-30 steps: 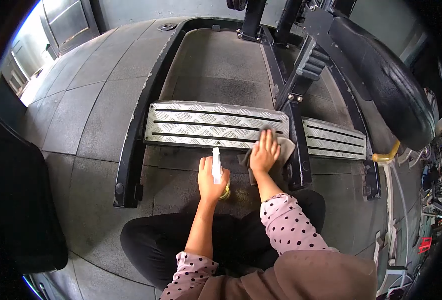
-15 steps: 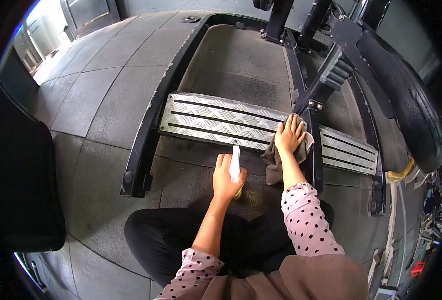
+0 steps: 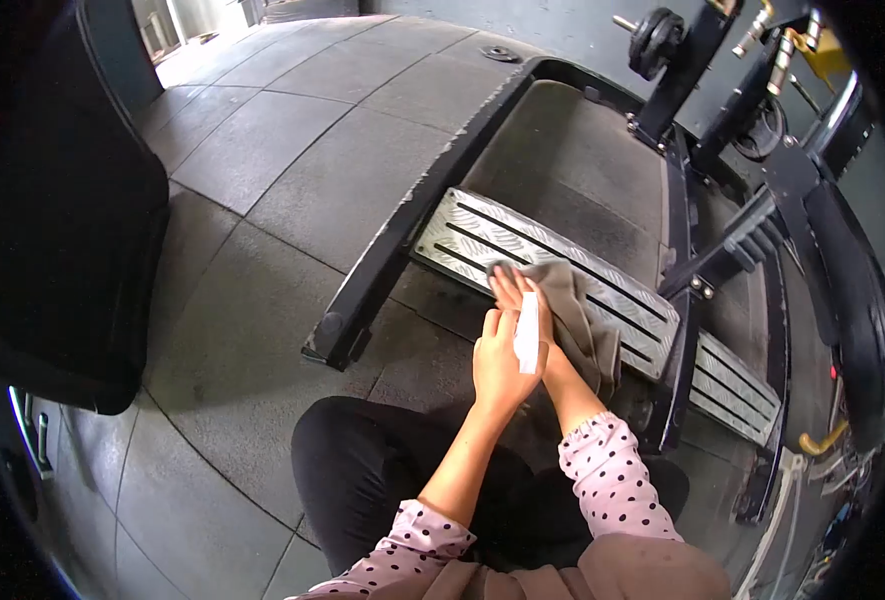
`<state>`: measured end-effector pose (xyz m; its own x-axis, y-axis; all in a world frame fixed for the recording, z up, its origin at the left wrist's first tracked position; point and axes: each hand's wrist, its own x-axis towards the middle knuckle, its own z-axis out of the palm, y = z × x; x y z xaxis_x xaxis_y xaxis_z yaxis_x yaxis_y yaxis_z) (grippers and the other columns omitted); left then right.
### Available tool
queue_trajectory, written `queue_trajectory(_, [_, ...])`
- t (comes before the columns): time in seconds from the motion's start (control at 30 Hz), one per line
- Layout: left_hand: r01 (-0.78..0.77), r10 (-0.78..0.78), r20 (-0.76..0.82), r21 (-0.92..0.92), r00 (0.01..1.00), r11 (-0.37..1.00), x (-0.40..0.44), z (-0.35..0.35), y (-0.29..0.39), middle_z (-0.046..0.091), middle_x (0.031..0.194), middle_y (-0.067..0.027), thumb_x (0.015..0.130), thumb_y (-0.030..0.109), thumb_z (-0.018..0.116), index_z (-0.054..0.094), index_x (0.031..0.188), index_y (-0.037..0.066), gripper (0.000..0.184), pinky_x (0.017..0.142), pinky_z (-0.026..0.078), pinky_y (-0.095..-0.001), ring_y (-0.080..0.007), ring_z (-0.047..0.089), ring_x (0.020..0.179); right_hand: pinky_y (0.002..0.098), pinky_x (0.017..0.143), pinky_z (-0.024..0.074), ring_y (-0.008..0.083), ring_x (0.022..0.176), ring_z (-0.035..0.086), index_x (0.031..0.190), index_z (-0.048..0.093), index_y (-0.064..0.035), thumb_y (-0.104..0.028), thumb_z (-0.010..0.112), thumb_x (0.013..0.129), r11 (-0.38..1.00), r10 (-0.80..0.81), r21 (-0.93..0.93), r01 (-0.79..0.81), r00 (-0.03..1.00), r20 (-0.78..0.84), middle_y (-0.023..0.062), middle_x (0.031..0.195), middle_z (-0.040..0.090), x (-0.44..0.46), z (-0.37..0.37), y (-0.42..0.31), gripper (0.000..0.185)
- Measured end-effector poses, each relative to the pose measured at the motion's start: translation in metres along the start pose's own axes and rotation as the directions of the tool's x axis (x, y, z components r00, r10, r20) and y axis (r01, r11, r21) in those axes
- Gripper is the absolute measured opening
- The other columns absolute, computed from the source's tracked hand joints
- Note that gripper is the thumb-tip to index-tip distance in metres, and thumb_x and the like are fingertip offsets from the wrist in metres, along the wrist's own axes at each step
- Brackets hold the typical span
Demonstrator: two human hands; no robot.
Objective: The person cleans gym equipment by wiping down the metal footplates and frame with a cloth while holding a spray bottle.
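Grey tiled floor (image 3: 292,130) fills the upper left; wiping appears in hand at centre.
Left hand (image 3: 502,365) curls round one white spray head (image 3: 528,335); right hand (image 3: 511,288), fingers extended, covers one cloth (image 3: 566,298) on the larger of two treadplates (image 3: 482,228); the next stroke would call for flat pressure.

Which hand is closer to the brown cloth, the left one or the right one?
The right. The right hand is on the brown cloth; the left hand is nearer the person's body, holding the white spray nozzle.
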<state>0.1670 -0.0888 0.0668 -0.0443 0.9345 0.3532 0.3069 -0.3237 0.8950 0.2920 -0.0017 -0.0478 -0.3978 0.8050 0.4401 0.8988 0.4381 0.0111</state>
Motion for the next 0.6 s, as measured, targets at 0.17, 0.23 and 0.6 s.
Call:
queue_trajectory(0.17, [-0.057,0.069,-0.071,0.151,0.995,0.987,0.016,-0.026,0.010,0.054,0.092,-0.0180,0.069,0.009,0.064,0.055,0.101,-0.003,0.035,0.073,0.047,-0.0449,-0.0376,0.055,0.085,0.0470,0.113,0.0305,0.0304,0.143,0.030,0.135,0.054,-0.0114,-0.026,0.049,0.087,0.905,-0.421,-0.046,0.423,0.906,0.052,0.0017,0.149,0.042,0.093,0.044,-0.032,0.051])
queue_trajectory(0.23, [-0.076,0.100,-0.080,0.258,0.992,0.963,0.020,-0.041,0.013,0.054,0.092,-0.0172,0.069,0.010,0.066,0.056,0.101,-0.002,0.036,0.071,0.046,-0.0441,-0.0369,0.056,0.085,0.0469,0.113,0.0298,0.0293,0.142,0.030,0.135,0.054,-0.0115,-0.027,0.048,0.087,0.887,-0.461,-0.022,0.462,0.887,0.034,0.0020,0.149,0.042,0.107,0.049,-0.039,0.051])
queue_trajectory(0.6, [-0.016,0.036,-0.159,0.125,0.987,0.992,0.023,-0.050,0.006,0.054,0.091,-0.0182,0.070,0.004,0.062,0.056,0.098,-0.002,0.029,0.073,0.049,-0.0452,-0.0391,0.057,0.083,0.0433,0.107,0.0358,0.0262,0.136,0.039,0.126,0.062,-0.0119,-0.017,0.053,0.085,0.905,-0.407,-0.124,0.407,0.913,0.024,-0.0003,0.143,0.048,0.003,-0.015,0.009,0.042])
